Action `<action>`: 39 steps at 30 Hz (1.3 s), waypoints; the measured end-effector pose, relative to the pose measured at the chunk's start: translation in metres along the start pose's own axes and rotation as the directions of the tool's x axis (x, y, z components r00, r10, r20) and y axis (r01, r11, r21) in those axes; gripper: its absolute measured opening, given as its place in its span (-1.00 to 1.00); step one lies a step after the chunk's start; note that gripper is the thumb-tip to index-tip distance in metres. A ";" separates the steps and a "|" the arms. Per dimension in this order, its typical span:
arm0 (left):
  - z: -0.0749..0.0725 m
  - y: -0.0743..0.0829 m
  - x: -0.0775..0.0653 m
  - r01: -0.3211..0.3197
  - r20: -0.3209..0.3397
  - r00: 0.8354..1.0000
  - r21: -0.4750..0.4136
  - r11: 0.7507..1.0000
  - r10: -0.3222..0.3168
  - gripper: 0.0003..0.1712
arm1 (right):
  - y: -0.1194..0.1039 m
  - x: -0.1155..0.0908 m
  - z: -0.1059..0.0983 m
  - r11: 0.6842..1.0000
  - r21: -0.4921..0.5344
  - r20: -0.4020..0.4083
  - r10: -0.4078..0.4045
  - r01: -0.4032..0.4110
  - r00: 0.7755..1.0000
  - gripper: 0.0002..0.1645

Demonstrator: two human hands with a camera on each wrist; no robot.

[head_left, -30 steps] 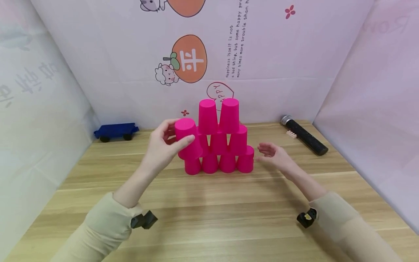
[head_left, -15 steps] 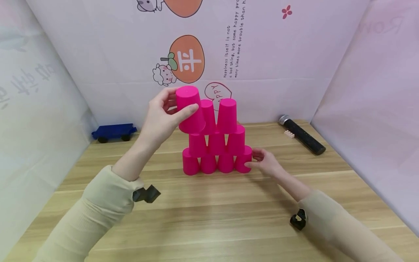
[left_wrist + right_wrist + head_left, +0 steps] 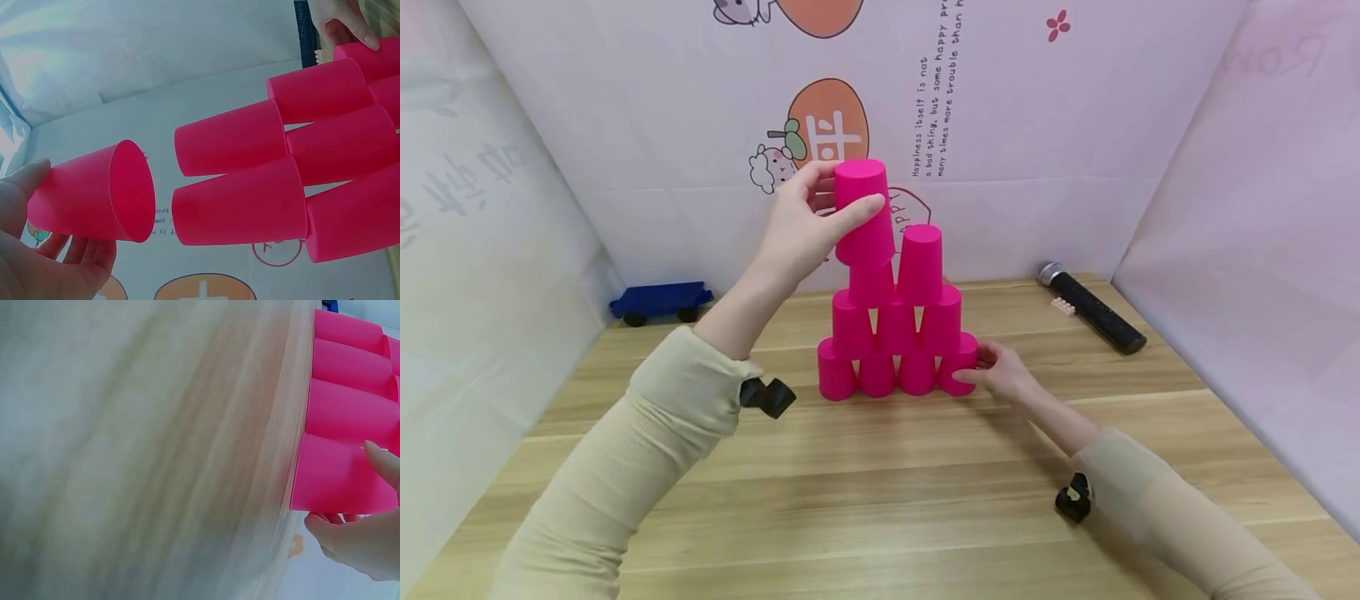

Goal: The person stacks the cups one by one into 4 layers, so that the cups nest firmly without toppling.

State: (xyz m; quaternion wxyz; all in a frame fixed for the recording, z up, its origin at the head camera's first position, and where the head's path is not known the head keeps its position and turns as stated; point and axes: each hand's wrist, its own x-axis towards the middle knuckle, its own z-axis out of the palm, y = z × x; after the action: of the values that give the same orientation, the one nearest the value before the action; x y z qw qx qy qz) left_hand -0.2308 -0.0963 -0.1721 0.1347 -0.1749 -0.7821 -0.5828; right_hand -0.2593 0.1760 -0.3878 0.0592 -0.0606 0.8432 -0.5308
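My left hand (image 3: 797, 221) grips an upside-down pink cup (image 3: 865, 242), thumb in front and fingers behind. That cup is in the air above a pyramid of upside-down pink cups. In the left wrist view, a gap separates the held cup's open rim (image 3: 132, 190) from the two top-row cups. Those are a left top cup (image 3: 871, 286), partly hidden in the head view, and a right top cup (image 3: 921, 267). My right hand (image 3: 1007, 377) holds the bottom row's rightmost cup (image 3: 340, 478) at its side, thumb in front and fingers at the far side.
The pyramid stands on a wooden table (image 3: 865, 508). A blue toy wagon (image 3: 661, 302) sits at the back left. At the back right lie a black microphone (image 3: 1097, 315) and a small pale pink block (image 3: 1063, 307). Printed cloth (image 3: 1000, 125) walls the back and sides.
The left hand has raised its cup from beside the middle row and shifted it right, above the top row. The right hand has moved left and taken hold of the rightmost bottom cup.
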 end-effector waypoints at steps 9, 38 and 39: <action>0.014 -0.007 0.025 -0.011 -0.020 1.000 0.013 1.000 0.011 -0.35 | -0.001 0.002 0.002 1.000 -0.016 0.005 0.013 -0.013 1.000 -0.20; 0.040 -0.018 0.047 0.014 -0.037 0.999 0.051 0.999 -0.012 -0.34 | -0.006 -0.002 0.000 0.999 -0.034 0.015 0.011 -0.010 1.000 -0.21; 0.040 -0.017 0.047 0.014 -0.037 0.999 0.052 0.999 -0.012 -0.33 | -0.005 -0.002 0.000 1.000 -0.029 0.014 0.011 -0.010 1.000 -0.21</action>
State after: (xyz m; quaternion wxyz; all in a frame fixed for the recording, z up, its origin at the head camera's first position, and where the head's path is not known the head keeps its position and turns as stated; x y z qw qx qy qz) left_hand -0.2810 -0.0573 -0.1790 0.1497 -0.1554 -0.7956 -0.5660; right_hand -0.2573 0.1740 -0.3832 0.0672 -0.0609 0.8508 -0.5176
